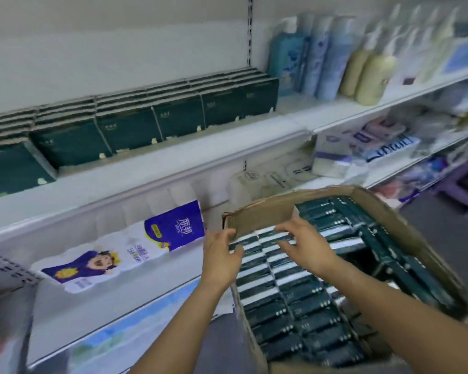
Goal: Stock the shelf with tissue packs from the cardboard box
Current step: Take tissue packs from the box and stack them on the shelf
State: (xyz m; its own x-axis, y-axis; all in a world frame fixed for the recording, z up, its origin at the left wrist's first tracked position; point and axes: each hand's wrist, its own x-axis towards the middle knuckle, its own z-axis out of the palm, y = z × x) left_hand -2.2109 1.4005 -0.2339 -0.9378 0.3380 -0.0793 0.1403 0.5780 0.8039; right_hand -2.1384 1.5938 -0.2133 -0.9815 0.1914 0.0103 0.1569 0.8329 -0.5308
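Both hands reach into the far end of the cardboard box [408,228], which stands low in front of the shelf [173,168] and is packed with dark green tissue packs [295,314]. The left hand [222,255] pinches packs at the box's corner, and the right hand [304,247] curls its fingers over the neighbouring ones. A raised flap [260,218] stands just behind the hands, between them and the shelves. Matching green packs [146,122] line the shelf above, beside bottles [324,58]. A purple-and-white roll pack [125,249] lies on the lower shelf.
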